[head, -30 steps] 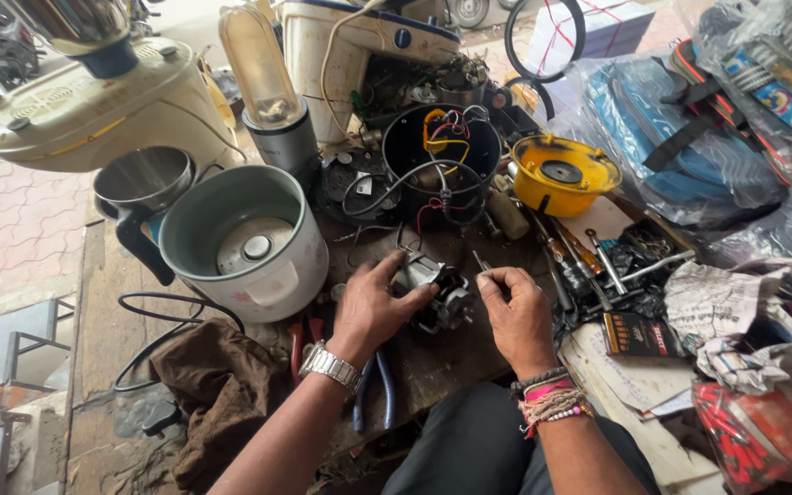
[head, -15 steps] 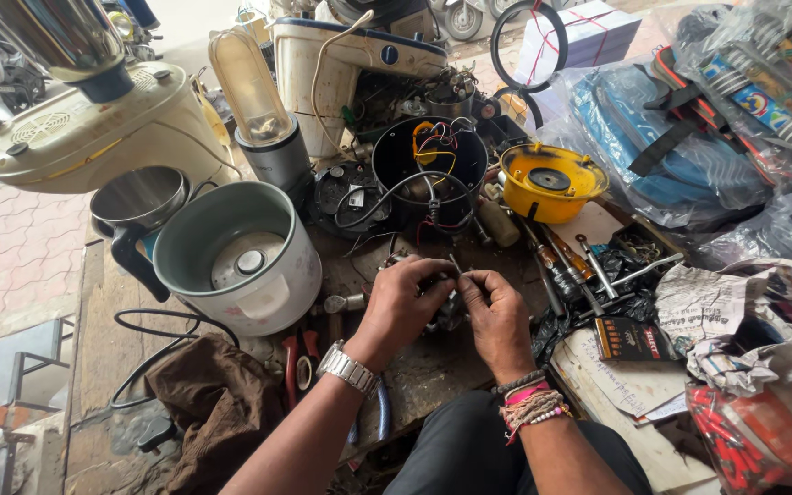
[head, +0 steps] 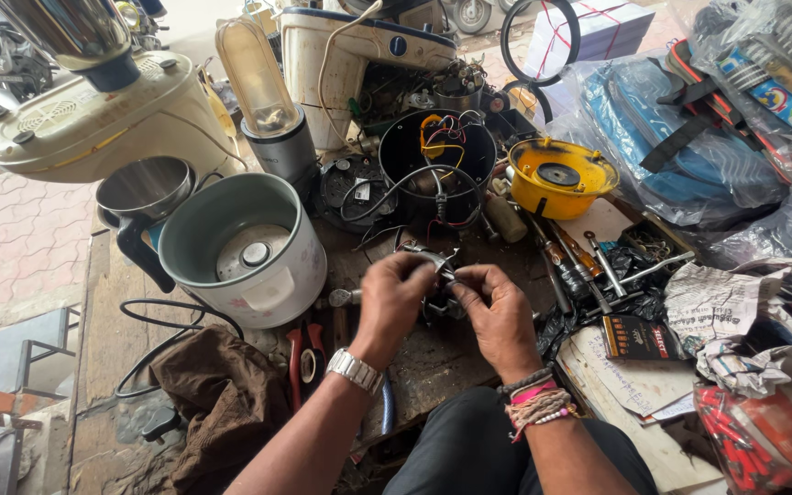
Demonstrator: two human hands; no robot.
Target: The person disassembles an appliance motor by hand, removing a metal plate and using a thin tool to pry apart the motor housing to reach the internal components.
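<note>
We see both hands meeting over the table [head: 433, 367]: left hand [head: 394, 298] and right hand [head: 495, 307] pinch a small metal part [head: 440, 275] between their fingertips, just in front of the black housing [head: 437, 174], right of the white cooker [head: 245, 247].

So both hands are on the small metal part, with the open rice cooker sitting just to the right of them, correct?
Not quite. In the head view the left hand and right hand do hold the small metal part, but the rice cooker sits to their left.
</note>
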